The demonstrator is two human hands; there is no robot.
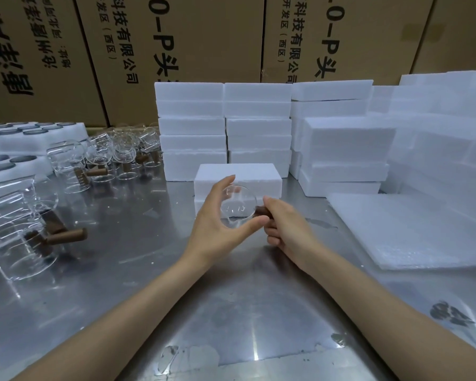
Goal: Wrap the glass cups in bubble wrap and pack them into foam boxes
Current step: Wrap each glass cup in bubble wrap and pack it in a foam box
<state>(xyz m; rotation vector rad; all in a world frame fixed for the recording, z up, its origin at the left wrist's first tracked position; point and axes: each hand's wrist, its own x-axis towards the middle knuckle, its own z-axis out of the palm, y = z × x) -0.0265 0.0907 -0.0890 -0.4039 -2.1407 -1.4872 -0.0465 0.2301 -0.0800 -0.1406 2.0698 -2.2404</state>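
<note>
Grip: both hands hold one glass cup [238,202] above the metal table [231,312], in front of the body.
Left hand [217,218]: fingers and thumb curve round the clear bowl of the cup, thumb beneath, fingertips over the top rim.
Right hand [283,224]: fingers curl round the cup's brown handle [261,211], which sticks out to the right of the glass.
Cup position: held in the air, its round opening or base turned towards the camera; I cannot tell which end faces us. It sits just in front of a single foam box [238,177].
Single foam box: white, closed, lying on the table at centre, near the hands.
Foam box stacks [223,127]: white boxes piled several high behind the single box, with more stacks [341,149] to the right of them.
Bubble wrap [401,229]: a pile of white sheets lying flat on the table at the right, apart from both hands.
Other glass cups [113,155]: many clear cups with brown handles crowd the table's left side; the nearest, a large cup [19,215], lies on its side.
Foam trays [30,136]: white, with round holes, at far left behind the cups.
Cardboard cartons [204,37]: brown, printed with black characters, forming a wall behind everything.
Table surface: shiny steel with scraps of clear tape stuck near the front edge.
</note>
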